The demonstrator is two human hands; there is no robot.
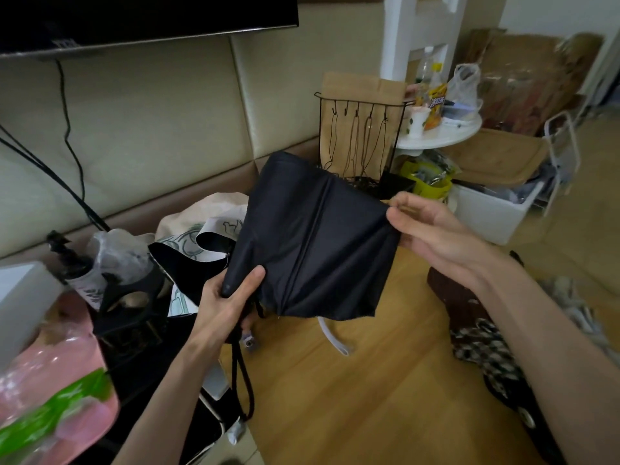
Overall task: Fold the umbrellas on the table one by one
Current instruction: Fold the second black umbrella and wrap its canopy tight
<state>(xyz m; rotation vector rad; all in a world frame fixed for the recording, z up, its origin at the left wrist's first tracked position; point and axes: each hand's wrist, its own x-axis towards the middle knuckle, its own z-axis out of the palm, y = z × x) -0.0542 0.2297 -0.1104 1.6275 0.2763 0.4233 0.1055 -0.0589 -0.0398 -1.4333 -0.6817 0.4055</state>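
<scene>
Smooth black fabric umbrella (312, 236) held up over the pale wood-grain table (352, 397), a hand on each side.
Its matte cloth is spread in a flat panel with one straight crease down the middle, and its long axis runs from the near-left handle end toward the far side. The left hand (228, 307) curls its fingers round the bunched near-left edge. The right hand (436, 229) pinches the cloth's right corner between thumb and fingers. The handle is hidden behind the left palm, with only a thin black cord loop (243, 380) dangling below. The far tip blurs into dark clutter.
</scene>
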